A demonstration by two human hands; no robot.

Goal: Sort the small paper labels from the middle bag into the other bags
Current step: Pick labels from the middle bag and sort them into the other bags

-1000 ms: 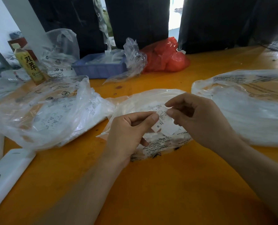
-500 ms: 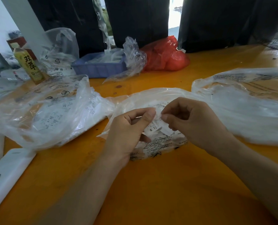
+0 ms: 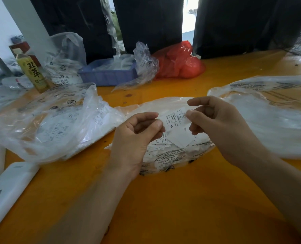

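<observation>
Pinched at both ends: one paper label [image 3: 174, 120] marked "M", left hand [image 3: 135, 138] gripping its left edge, right hand [image 3: 220, 125] its right. Held just above the middle bag [image 3: 172, 155] on the orange bench [image 3: 163, 208]. Flanked by left bag [image 3: 49, 124] and right bag [image 3: 269, 120], the latter's contents too blurred to read.

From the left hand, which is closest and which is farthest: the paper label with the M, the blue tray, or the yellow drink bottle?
Going by the head view, from the left hand:
1. Paper label: pinched by that hand, just to its right.
2. Blue tray: farther back on the table, slightly left.
3. Yellow drink bottle: far back-left corner.
</observation>
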